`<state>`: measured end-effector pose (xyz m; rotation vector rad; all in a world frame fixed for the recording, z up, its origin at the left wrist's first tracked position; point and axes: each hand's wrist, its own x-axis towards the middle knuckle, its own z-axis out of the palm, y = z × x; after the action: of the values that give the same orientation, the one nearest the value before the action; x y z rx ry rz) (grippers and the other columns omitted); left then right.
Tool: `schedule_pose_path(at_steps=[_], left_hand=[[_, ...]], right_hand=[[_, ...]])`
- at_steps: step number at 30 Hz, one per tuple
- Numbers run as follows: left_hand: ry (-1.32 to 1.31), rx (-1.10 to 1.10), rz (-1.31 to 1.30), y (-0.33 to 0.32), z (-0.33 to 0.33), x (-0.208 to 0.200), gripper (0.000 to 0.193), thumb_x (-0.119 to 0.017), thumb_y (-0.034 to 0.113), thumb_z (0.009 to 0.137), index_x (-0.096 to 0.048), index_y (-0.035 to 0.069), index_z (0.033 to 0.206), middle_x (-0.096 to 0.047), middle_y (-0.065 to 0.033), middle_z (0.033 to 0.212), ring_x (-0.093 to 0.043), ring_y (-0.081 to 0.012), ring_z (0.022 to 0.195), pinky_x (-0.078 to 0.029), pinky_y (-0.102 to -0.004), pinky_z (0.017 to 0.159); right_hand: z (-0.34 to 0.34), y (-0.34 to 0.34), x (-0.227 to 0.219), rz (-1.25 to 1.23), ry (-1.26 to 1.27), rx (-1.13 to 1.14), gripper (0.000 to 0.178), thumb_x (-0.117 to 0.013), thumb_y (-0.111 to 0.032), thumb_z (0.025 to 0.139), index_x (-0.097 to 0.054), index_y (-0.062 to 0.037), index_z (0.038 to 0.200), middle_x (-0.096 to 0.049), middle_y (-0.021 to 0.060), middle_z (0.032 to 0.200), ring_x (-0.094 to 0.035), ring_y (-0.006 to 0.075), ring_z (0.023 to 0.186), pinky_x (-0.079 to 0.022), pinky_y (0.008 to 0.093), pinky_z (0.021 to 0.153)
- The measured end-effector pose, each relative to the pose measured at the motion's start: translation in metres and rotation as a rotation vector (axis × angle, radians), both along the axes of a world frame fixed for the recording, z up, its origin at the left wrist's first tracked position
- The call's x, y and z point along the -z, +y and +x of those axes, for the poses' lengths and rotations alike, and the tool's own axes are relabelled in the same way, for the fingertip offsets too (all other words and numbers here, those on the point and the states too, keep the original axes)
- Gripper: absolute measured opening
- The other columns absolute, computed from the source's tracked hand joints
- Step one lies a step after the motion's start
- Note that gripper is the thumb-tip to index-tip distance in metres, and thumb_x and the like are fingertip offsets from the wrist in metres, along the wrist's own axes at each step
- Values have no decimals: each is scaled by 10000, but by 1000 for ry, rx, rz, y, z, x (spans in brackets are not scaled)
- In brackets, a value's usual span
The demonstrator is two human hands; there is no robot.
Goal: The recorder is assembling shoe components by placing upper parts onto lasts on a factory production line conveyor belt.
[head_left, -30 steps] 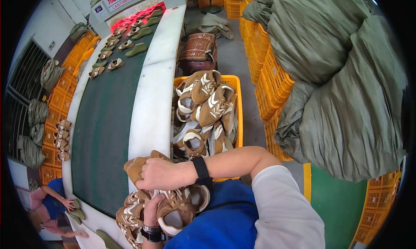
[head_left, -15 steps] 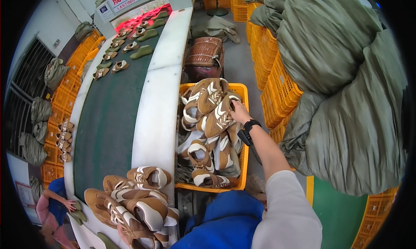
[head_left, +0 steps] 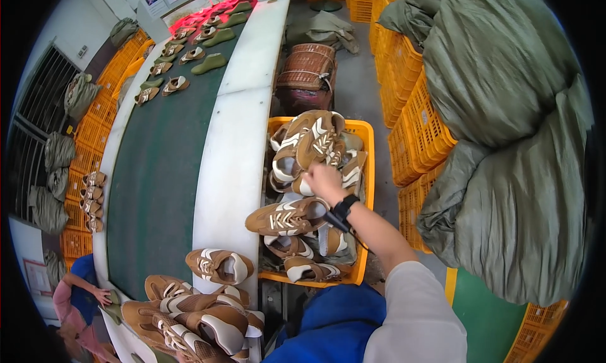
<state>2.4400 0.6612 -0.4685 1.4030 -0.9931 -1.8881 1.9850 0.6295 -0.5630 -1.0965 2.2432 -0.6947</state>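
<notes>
My right hand (head_left: 325, 183) reaches over a yellow crate (head_left: 368, 237), a dark band on its wrist. Its fingers are curled among brown-and-white sneakers; what they grip, if anything, is hidden. Just below the hand, a laced sneaker (head_left: 287, 216) lies crosswise, its toe sticking out past the crate's left edge. Above the fingers rests another sneaker (head_left: 315, 142), on top of the pile. My left hand does not show. At the lower left are several more sneakers (head_left: 214, 325) heaped together, with a single sneaker (head_left: 219, 266) beside them on the white ledge (head_left: 227, 154).
A green conveyor belt (head_left: 161, 173) carries sneakers and green shoe lasts (head_left: 209, 64) at its far end. Stacked orange crates (head_left: 420, 129) under grey-green covers (head_left: 505, 60) line the right. A wicker basket (head_left: 307, 66) stands beyond the crate. Another person's hand (head_left: 101, 296) touches lasts at far left.
My right hand has moved down and left from the sneaker opening it was at. One sneaker now lies lower, turned toward the left. The view has shifted slightly.
</notes>
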Motion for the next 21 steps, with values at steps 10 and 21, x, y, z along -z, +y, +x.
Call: schedule_pose_path(at_steps=[10, 21], left_hand=[[-22, -69, -3, -3, 2, 2, 278, -482, 214, 864, -573, 0, 1016, -628, -95, 922, -617, -183, 809, -515, -307, 734], [-25, -66, 2, -11, -18, 4, 285, -496, 216, 854, -574, -2, 1022, -629, -90, 919, -617, -183, 807, -515, -305, 732]], right_hand=[[-19, -17, 24, -265, 460, -241, 402, -651, -192, 679, -527, -144, 1058, -521, 171, 884, -566, 349, 844, -484, 442, 662], [116, 69, -13, -546, 310, -838, 408, -713, -333, 657, -572, -103, 962, -531, 107, 842, -555, 277, 737, -439, 367, 645]])
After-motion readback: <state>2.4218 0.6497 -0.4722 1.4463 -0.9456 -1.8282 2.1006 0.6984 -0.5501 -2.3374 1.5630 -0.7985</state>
